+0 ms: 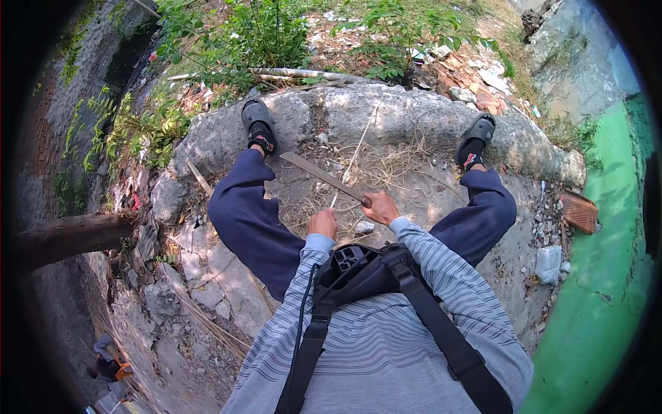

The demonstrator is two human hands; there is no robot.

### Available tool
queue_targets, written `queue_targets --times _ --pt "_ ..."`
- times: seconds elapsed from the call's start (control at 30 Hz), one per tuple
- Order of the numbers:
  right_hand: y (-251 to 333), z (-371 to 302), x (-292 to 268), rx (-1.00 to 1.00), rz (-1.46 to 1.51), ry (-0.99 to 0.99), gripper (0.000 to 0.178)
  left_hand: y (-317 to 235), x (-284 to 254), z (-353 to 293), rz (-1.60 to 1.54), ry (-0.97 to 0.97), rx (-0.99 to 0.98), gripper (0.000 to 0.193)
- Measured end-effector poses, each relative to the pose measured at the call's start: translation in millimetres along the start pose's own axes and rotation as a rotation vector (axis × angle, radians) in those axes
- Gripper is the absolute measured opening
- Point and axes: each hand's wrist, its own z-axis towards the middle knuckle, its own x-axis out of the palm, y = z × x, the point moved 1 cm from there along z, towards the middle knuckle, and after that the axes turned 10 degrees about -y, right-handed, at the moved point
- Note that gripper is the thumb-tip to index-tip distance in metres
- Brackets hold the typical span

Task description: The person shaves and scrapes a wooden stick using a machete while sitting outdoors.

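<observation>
My right hand (383, 209) is closed round the handle of a long, flat machete (321, 176). Its dull brown blade slants up and to the left, with the tip close to my left shoe. A thin pale stick (358, 148), like a peeled strip of bamboo or cane, is gripped by my left hand (323, 223). The stick leans away to the right and passes by the blade; whether the two touch I cannot tell. Curly pale shavings (407, 162) lie on the ground between my feet.
A low, curved concrete kerb (386, 107) runs under both shoes, with bushes (269, 41) and litter beyond. At right are a green-painted slab (586, 290), a reddish brick (579, 211) and a white plastic container (548, 264). Long strips (200, 310) and a log (76, 234) lie left; another person (109, 362) is farther off.
</observation>
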Motion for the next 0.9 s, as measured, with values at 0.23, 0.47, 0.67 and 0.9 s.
queue_targets --times 0.23,0.47,0.67,0.9 --pt "-16.5 8.4 0.6 0.055 0.015 -0.017 0.019 -19.8 -2.9 -5.3 0.064 -0.013 -0.066 0.039" --pt "-0.7 13.0 -3.8 -0.011 0.052 0.019 0.021 -11.4 -13.9 -3.3 0.148 -0.007 0.013 0.037" --pt "-10.8 21.5 0.2 0.045 0.112 -0.051 0.017 -8.9 -20.4 -10.8 0.055 0.021 0.058 0.037" --pt "-17.1 18.6 7.2 -0.027 0.032 -0.018 0.017 -3.8 -21.6 -8.0 0.043 0.032 0.03 0.038"
